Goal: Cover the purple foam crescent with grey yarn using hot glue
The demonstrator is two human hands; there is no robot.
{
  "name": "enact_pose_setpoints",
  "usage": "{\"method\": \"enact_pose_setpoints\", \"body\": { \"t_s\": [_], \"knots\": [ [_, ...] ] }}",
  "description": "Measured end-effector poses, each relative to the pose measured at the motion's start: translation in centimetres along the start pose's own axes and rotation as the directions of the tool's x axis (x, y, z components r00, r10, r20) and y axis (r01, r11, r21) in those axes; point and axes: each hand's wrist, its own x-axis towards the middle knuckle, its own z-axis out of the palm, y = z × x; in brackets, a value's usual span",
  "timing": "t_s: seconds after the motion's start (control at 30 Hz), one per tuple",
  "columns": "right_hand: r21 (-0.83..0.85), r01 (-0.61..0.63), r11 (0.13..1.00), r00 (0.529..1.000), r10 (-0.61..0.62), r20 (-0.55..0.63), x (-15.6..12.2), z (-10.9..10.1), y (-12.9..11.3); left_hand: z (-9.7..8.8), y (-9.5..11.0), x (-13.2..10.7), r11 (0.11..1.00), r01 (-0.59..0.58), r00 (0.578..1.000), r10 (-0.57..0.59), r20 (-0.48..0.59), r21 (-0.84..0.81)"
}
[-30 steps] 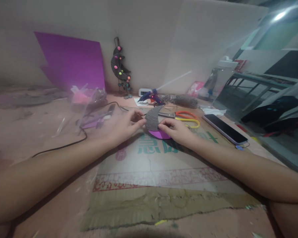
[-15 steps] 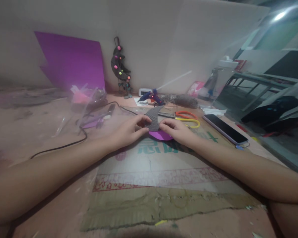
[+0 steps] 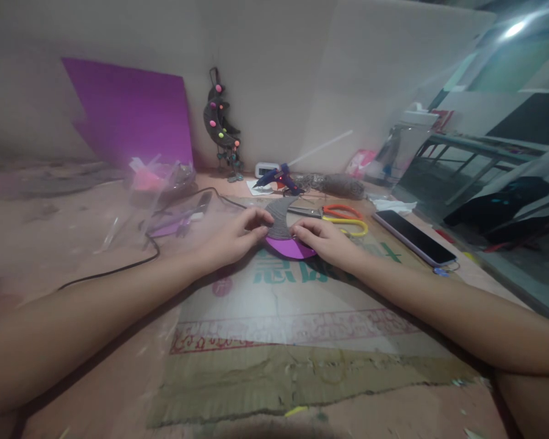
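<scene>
Likely winding: the right hand (image 3: 318,235) has fingers pinching a purple card crescent part-wrapped in grey cord (image 3: 280,224), at centre; the left hand (image 3: 246,233) curves at its left edge, grip unclear. Next turn calls for snug tension.

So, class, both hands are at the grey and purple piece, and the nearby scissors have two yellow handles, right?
Not quite: the head view shows the nearby scissors with one orange handle and one yellow. The left hand and right hand are indeed at the grey and purple piece.
</scene>
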Motion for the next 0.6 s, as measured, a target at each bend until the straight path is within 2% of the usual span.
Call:
{"method": "enact_pose_setpoints", "body": {
  "t_s": [0.27, 0.43, 0.6],
  "knots": [
    [0.006, -0.023, 1.000, 1.000, 0.023, -0.004, 0.2, 0.0, 0.4, 0.0, 0.7, -0.2, 0.995, 0.004, 0.999, -0.008, 0.040, 0.096],
    [-0.017, -0.039, 0.999, 0.999, 0.039, -0.009, 0.1, 0.0, 0.2, 0.0, 1.4, -0.6, 0.979, -0.048, 0.998, 0.040, 0.047, 0.197],
    [0.012, -0.050, 0.999, 0.999, 0.050, -0.004, 0.0, 0.1, -0.1, 0.1, 1.8, -0.6, 0.981, -0.043, 0.999, 0.039, 0.025, 0.190]
  ]
}}
